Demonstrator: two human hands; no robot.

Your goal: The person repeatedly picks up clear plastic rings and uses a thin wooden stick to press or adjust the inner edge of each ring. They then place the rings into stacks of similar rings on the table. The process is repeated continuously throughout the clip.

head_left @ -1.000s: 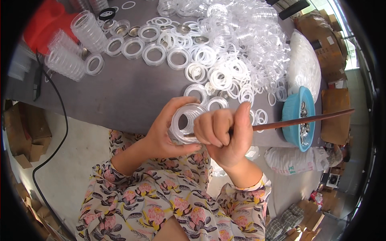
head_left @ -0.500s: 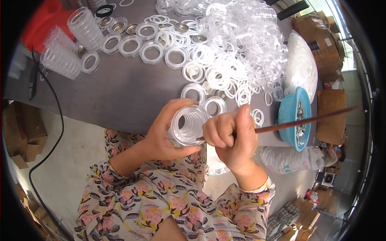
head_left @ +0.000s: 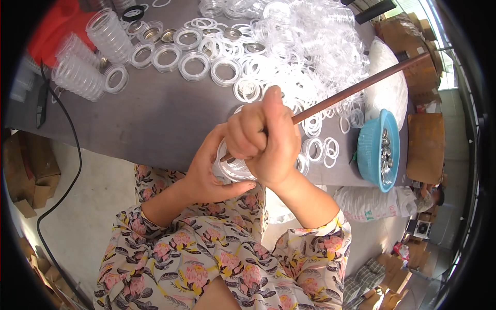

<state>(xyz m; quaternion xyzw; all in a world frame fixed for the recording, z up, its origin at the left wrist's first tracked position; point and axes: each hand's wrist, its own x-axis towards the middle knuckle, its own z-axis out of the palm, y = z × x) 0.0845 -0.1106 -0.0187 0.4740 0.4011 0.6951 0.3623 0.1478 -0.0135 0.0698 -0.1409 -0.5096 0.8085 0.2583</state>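
My left hand (head_left: 204,168) is curled round a clear plastic cylinder of stacked rings (head_left: 235,174), its round mouth tilted up toward me. In my right hand (head_left: 269,137), closed in a fist with the thumb up, is a thin brown stick (head_left: 356,89). The stick's long end slants up to the right; its short tip shows just inside the far-left part of the cylinder's mouth. The fist covers much of that mouth. Beyond my hands lie clear round lids (head_left: 226,71) and flat white rings (head_left: 248,89).
A large heap of clear plastic pieces (head_left: 320,57) spreads across the grey table (head_left: 139,121). Stacked clear cups (head_left: 77,78) stand at left near a red container (head_left: 54,28). A blue basket (head_left: 368,150) of metal parts sits right. A black cable (head_left: 77,147) hangs left.
My right fist has moved left and upward across the cylinder's mouth. The stick has swung to a steeper slant, its tip shifting from the right rim to the left. My left hand barely moved.
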